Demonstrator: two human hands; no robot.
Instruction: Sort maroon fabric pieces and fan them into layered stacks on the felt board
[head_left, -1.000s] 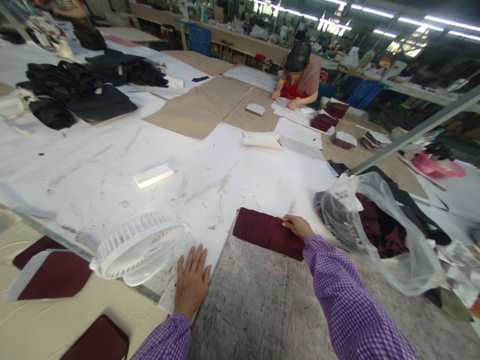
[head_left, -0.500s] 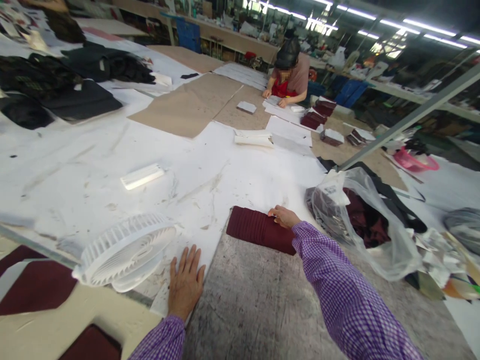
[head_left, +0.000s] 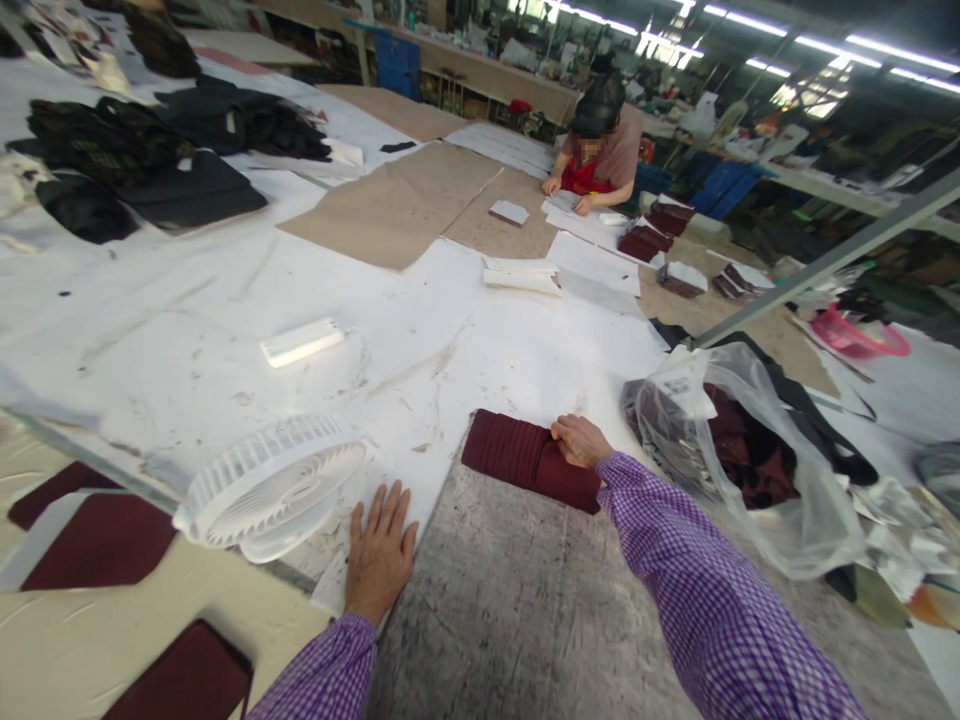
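My right hand [head_left: 581,441] is closed over the far right end of a stack of maroon fabric pieces [head_left: 521,459] lying on the table. My left hand [head_left: 380,553] lies flat with fingers spread on the edge of a white paper sheet [head_left: 450,380], just right of a white fan [head_left: 271,486] lying face up. Both sleeves are purple checked.
A clear plastic bag [head_left: 750,460] with maroon cloth lies right of the stack. Maroon cut pieces [head_left: 97,540] lie at the lower left, black garments [head_left: 142,160] at the far left. Another person [head_left: 600,140] works at the far side beside small maroon stacks [head_left: 649,235].
My right hand has slid slightly back onto the top of the stack's right end and closed on it. My left hand stays flat. The view shifted a little.
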